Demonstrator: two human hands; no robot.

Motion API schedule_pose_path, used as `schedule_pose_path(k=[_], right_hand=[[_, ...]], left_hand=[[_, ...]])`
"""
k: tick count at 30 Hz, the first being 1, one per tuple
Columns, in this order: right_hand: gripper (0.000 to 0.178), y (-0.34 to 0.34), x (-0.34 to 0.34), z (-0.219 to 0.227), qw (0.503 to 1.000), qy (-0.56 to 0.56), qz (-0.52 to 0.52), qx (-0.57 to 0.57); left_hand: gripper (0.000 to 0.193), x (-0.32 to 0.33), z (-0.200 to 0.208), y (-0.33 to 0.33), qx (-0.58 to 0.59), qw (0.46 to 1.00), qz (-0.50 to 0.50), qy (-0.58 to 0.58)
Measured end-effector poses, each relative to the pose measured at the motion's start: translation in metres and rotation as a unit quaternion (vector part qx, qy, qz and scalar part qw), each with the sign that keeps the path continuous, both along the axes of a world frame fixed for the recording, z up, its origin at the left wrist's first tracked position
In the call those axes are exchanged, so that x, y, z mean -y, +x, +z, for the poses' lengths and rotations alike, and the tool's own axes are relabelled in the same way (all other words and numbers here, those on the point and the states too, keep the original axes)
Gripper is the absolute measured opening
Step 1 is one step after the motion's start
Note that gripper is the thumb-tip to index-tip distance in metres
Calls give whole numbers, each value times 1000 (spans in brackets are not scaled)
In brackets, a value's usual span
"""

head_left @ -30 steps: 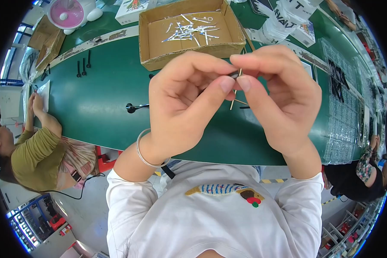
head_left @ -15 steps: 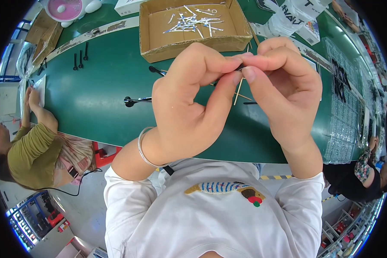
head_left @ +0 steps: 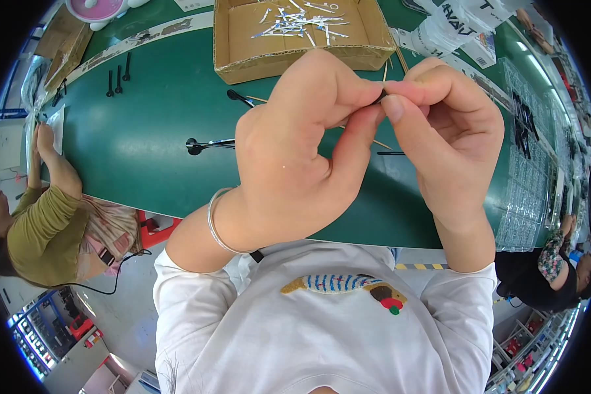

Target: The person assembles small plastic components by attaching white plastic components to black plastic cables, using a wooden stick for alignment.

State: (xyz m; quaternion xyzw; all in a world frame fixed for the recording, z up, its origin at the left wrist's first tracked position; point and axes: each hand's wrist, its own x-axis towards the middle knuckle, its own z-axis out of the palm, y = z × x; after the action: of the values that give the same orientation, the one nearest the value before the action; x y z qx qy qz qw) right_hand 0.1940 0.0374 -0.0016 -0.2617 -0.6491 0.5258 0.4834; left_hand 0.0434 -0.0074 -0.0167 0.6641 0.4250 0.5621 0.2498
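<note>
My left hand [head_left: 302, 148] and my right hand [head_left: 453, 138] meet fingertip to fingertip above the green table. Between their pinched thumbs and forefingers is a small black piece [head_left: 379, 97], mostly covered by the fingers, so its full shape cannot be made out. Left of my left hand lies a black part with a round end [head_left: 194, 146], its shaft running under the hand. Another black round-ended part [head_left: 238, 97] lies just beyond it. Thin wooden sticks [head_left: 382, 144] and a slim black rod [head_left: 391, 153] show under and between my hands.
A cardboard box [head_left: 302, 67] holding several white strips stands beyond my hands. Several black round-ended parts [head_left: 119, 80] lie at the far left. Clear plastic trays [head_left: 522, 171] lie right, with black pieces on them. Co-workers sit on both sides; one wears an olive sleeve [head_left: 52, 213].
Both hands, still pinched together, have shifted slightly right and up in the picture. The box and table things have also shifted a little in view. The upright stick between the hands is now mostly hidden.
</note>
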Motion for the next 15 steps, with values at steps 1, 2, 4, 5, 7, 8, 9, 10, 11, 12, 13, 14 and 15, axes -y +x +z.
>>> schedule_pose_path(k=[1,2,4,5,7,8,9,10,11,12,13,14,15], right_hand=[[12,0,0,-1,1000,3,0,1],[12,0,-1,-2,1000,6,-1,1],[12,0,0,-3,1000,5,-4,5],[11,0,0,-2,1000,4,-8,8],[11,0,1,-2,1000,2,-9,8],[11,0,1,-1,1000,0,-10,9],[11,0,1,-2,1000,-1,-10,9],[11,-1,0,-3,1000,2,-9,7],[11,-1,0,-3,1000,5,-7,5],[11,-1,0,-3,1000,5,-7,5],[11,-1,0,-3,1000,1,-4,2],[10,-1,-1,-3,1000,-2,-1,-1],[10,-1,-1,-3,1000,-2,-2,-1]], left_hand=[[21,0,-1,0,-13,1000,6,6],[21,0,-2,0,-13,1000,5,6],[21,0,-3,1,1,1000,8,2],[21,-1,-2,2,1,1000,8,3],[20,-1,-2,2,1,1000,11,2],[20,-1,-2,3,1,1000,11,2],[20,-1,-2,3,0,1000,16,6],[20,-1,-2,3,-1,1000,21,10],[20,0,-1,3,-1,1000,20,10],[19,0,-1,3,-7,1000,22,10],[19,-1,-1,3,-12,1000,24,10],[19,-1,-1,2,-12,1000,24,10],[19,-1,-1,2,-20,999,25,14]])
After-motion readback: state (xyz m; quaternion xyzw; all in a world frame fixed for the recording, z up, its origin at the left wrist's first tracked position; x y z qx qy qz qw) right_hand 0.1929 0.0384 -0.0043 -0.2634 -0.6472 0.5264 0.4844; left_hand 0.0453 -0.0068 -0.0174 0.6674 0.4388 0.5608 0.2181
